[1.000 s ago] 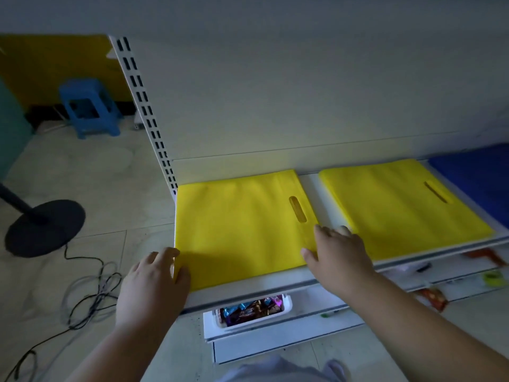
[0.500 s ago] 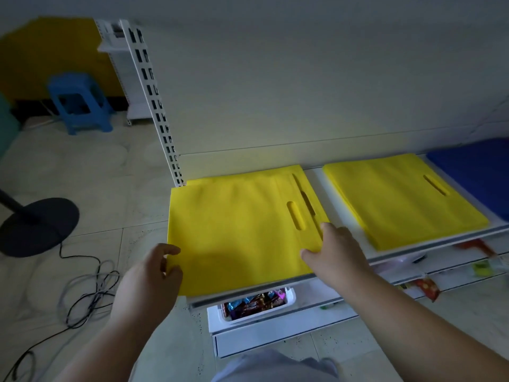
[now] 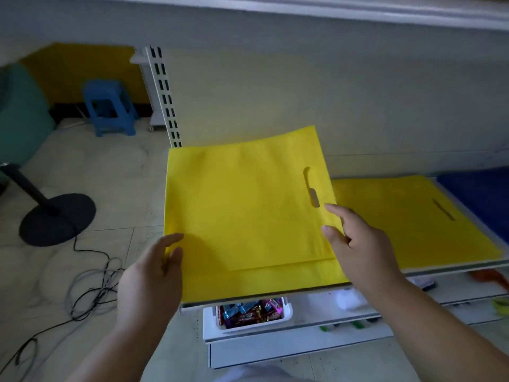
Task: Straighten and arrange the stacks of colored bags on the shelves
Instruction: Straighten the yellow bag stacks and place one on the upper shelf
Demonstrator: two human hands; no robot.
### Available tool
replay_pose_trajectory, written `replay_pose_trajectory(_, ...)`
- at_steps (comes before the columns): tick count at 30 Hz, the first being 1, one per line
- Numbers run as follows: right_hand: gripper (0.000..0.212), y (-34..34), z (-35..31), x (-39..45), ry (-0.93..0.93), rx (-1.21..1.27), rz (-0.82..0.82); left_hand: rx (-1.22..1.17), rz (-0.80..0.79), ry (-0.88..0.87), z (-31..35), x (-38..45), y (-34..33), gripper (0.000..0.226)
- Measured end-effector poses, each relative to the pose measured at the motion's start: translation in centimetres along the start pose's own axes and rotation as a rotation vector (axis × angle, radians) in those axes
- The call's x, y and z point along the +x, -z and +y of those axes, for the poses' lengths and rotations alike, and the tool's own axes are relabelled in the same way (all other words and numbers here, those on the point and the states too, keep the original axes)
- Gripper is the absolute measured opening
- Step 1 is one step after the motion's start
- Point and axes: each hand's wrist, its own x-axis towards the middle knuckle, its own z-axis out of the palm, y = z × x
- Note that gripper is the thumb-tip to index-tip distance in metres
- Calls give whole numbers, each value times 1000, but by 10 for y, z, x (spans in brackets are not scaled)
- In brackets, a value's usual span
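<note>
The left yellow stack (image 3: 248, 216) sits at the centre of the frame on the white shelf (image 3: 275, 297), and we have its top bags raised off the pile, far edge tipped up toward the back panel, while a lower layer shows along the near edge. Our left hand (image 3: 154, 274) pinches the lower left corner, thumb on top. Our right hand (image 3: 358, 244) holds the right edge just below the handle slot, forefinger stretched out; how far the other fingers wrap under we cannot tell. To do this well, we judge, we should keep both grips level, square the lifted bags' edges, then lay them down flush with the layer beneath. To the right lies the second yellow stack (image 3: 413, 224), flat, and beyond it the blue stack (image 3: 479, 194).
</note>
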Motion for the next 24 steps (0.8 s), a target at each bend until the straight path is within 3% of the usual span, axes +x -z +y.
replay_pose_trajectory(6,41,50,57,1,-15,46,83,-37,-37,-99,54,-7,-44,25)
replay_pose_trajectory(14,41,153,192,16,-84,24,85,-93,-112,-164,170,-39,-163,27)
replay_pose_trajectory(18,33,188,253,38,-167,5,-88,41,-204,-181,215,-52,-216,32)
replay_pose_trajectory(24,46,207,300,66,-237,-1,-430,266,-305,-107,249,-76,-253,37)
